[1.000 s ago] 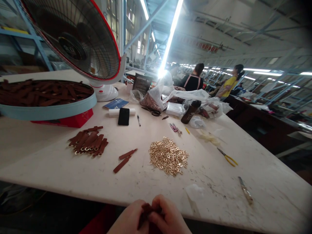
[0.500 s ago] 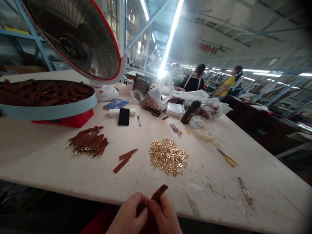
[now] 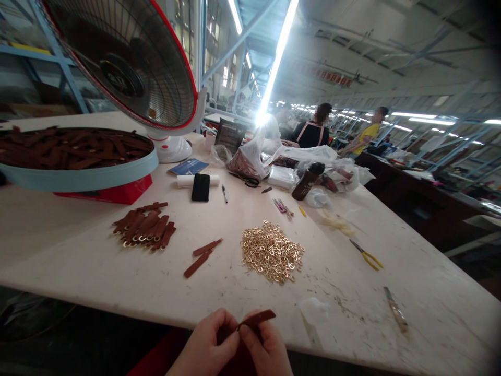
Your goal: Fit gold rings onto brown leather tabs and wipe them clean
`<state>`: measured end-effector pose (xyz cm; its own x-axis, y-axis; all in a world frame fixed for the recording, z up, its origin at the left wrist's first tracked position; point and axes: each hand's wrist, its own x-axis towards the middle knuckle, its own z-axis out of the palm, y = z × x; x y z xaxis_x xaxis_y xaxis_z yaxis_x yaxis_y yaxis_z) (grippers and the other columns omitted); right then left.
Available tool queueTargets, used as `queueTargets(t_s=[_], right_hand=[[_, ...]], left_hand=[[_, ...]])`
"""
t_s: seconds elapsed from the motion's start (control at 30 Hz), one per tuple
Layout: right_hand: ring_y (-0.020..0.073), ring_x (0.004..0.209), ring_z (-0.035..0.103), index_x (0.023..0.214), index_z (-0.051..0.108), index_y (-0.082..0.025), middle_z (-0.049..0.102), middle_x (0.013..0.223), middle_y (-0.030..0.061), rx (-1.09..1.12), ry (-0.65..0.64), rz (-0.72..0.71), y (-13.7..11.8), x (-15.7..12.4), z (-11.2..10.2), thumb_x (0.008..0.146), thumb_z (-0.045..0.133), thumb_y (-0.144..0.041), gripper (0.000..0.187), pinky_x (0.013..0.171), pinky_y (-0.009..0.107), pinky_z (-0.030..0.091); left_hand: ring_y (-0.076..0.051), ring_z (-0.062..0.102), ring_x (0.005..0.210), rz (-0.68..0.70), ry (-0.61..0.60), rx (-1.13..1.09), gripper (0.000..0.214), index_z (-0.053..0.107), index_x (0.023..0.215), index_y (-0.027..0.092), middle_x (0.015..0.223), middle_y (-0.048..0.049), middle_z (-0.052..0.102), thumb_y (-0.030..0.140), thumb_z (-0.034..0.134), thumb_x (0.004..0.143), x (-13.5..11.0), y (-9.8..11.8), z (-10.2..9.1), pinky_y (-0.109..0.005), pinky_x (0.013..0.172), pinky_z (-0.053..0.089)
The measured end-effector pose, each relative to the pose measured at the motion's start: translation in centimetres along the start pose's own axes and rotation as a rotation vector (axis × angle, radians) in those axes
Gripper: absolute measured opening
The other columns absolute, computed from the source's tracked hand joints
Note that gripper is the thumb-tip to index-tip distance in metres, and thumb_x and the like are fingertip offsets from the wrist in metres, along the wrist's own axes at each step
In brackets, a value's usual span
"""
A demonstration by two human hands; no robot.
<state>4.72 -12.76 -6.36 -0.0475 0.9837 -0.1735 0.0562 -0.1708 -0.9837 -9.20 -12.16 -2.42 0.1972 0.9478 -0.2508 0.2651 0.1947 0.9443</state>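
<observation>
Both my hands are at the bottom of the view, just off the near table edge. My left hand (image 3: pixel 209 347) and my right hand (image 3: pixel 266 350) pinch one brown leather strap (image 3: pixel 258 317) between their fingertips; its free end points up and right. On the table ahead lies a heap of small gold rings (image 3: pixel 272 251). Two loose brown straps (image 3: pixel 201 255) lie left of the rings. Farther left is a pile of straps with gold rings fitted (image 3: pixel 144 228).
A light-blue round tray (image 3: pixel 86 176) full of brown straps sits at the left on a red box, with a fan (image 3: pixel 129 57) above it. A black phone (image 3: pixel 201 186), yellow pliers (image 3: pixel 367 254), a knife (image 3: pixel 396 309), plastic bags and a bottle (image 3: pixel 307 180) lie farther off. Two people stand behind.
The strap was bunched and hidden between my fingers; its end now sticks out up and to the right. My hands stay at the table edge.
</observation>
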Motion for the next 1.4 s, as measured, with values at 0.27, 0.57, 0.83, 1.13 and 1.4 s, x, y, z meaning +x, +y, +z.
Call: queueTargets(t_s=[0.27,0.57,0.83,1.13,1.4], right_hand=[[0.0166,0.068,0.054,0.075,0.060,-0.017,0.060,0.069,0.0026,-0.079,0.249,-0.084,-0.2,-0.4,1.7,0.074,0.053,-0.052,0.036,0.065,0.026,0.042],[0.0102,0.055,0.051,0.082,0.058,-0.018,0.056,0.059,-0.0042,0.494,0.011,0.173,-0.4,0.2,1.3,0.068,0.066,-0.043,0.030,0.053,0.021,0.040],[0.0156,0.065,0.057,0.084,0.061,-0.015,0.061,0.067,0.0009,0.323,0.073,0.123,-0.1,0.1,1.6,0.066,0.065,-0.048,0.037,0.061,0.026,0.046],[0.0190,0.082,0.059,0.092,0.062,-0.015,0.065,0.084,0.0063,0.050,0.147,-0.054,-0.1,0.2,1.3,0.078,0.051,-0.050,0.040,0.075,0.028,0.048],[0.0165,0.077,0.058,0.088,0.060,-0.017,0.063,0.077,0.0033,-0.056,0.148,-0.107,-1.1,0.0,-0.1,0.079,0.047,-0.050,0.037,0.071,0.025,0.047]], left_hand=[[-0.016,0.043,0.060,0.021,0.109,0.116,0.023,0.041,0.060,0.020,0.060,0.0009,0.049,0.036,0.043,0.076,-0.2,-0.9,0.9,-0.026,0.056,0.033],[-0.016,0.046,0.064,0.050,-0.019,-0.096,0.027,0.048,0.067,0.017,0.066,-0.0011,0.054,0.043,0.050,0.076,0.3,-0.8,0.5,-0.026,0.059,0.036],[-0.013,0.042,0.052,-0.054,-0.050,-0.252,0.034,0.046,0.061,0.017,0.053,0.0019,0.050,0.048,0.057,0.067,0.5,-0.8,0.1,-0.024,0.052,0.031],[-0.013,0.040,0.054,-0.050,-0.025,-0.250,0.031,0.045,0.063,0.017,0.057,0.0030,0.045,0.047,0.052,0.067,1.1,-0.6,0.6,-0.024,0.052,0.033],[-0.013,0.039,0.054,-0.049,-0.024,-0.207,0.031,0.047,0.064,0.017,0.056,0.0029,0.045,0.047,0.050,0.067,1.1,-0.6,0.7,-0.025,0.053,0.031]])
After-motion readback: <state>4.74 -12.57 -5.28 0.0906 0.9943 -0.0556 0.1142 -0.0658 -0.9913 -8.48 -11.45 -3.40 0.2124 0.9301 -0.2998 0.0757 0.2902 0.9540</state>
